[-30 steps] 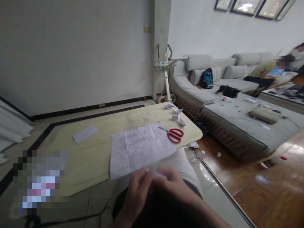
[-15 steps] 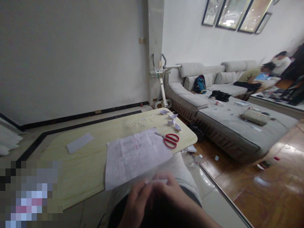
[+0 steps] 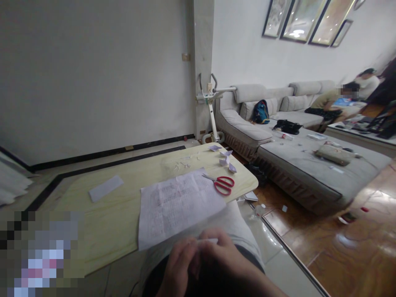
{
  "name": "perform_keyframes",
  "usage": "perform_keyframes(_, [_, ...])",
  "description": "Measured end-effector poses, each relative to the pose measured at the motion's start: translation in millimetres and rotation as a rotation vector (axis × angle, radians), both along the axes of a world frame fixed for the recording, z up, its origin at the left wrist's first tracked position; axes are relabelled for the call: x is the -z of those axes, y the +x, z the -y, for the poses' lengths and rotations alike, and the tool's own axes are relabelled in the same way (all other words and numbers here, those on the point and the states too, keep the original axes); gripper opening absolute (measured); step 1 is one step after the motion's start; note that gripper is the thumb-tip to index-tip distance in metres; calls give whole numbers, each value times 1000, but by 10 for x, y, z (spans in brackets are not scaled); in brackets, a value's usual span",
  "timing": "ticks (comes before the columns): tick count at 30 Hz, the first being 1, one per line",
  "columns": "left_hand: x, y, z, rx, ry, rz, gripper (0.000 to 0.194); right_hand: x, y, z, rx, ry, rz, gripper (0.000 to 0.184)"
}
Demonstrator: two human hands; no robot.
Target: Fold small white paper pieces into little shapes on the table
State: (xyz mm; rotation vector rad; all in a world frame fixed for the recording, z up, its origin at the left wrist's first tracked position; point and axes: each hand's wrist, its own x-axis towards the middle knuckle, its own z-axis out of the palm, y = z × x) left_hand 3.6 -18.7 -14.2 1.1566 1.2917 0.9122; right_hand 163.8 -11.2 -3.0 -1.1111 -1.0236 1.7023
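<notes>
Between my two hands, low over my lap, is a small folded piece of white paper (image 3: 212,240), mostly hidden by the fingers. My left hand (image 3: 182,258) is closed on its left end, and my right hand (image 3: 218,249) pinches it from the right. Just beyond them a large creased sheet of printed paper (image 3: 176,206) lies on the pale table (image 3: 108,222), its near edge hanging over the side. Red-handled scissors (image 3: 221,184) rest at the sheet's right edge, blades pointing left. Several small folded paper pieces (image 3: 224,161) stand near the table's far right corner.
A folded white paper strip (image 3: 106,188) lies on the table's left, and thin paper scraps (image 3: 182,164) near its far edge. Right of the table are a grey sofa (image 3: 297,173) with bags and a plastic bottle (image 3: 260,210) on the floor. Two people sit far right.
My left fingers have shifted slightly and closed further over the folded paper, so less of it shows. The table and its contents appear a little lower as the view tilts.
</notes>
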Motion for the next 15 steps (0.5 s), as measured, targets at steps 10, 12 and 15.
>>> perform_keyframes(10, [-106,39,4,56,9,-40,29,-37,-15,4,54,-38,-87,19])
perform_keyframes(12, [-156,57,15,77,22,-20,27,-23,9,-1,65,-54,-67,20])
perform_keyframes(15, [-163,64,22,97,8,3,29,0,38,-13,52,-81,8,19])
